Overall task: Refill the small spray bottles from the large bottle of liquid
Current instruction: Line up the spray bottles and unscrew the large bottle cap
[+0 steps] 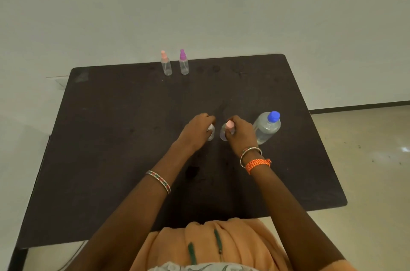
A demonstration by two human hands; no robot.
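On the dark table my left hand grips a small clear spray bottle; its top is hidden under my fingers. Beside it my right hand holds a second small spray bottle with a pink cap, fingers curled round its neck. Both bottles stand upright on the table, a little apart. The large clear bottle with a blue cap stands just right of my right hand, liquid inside. At the far edge stand two more small spray bottles, one pink-capped and one purple-capped.
The table's far edge runs along a pale wall. Its right edge drops to a beige floor. My orange garment overlaps the near edge.
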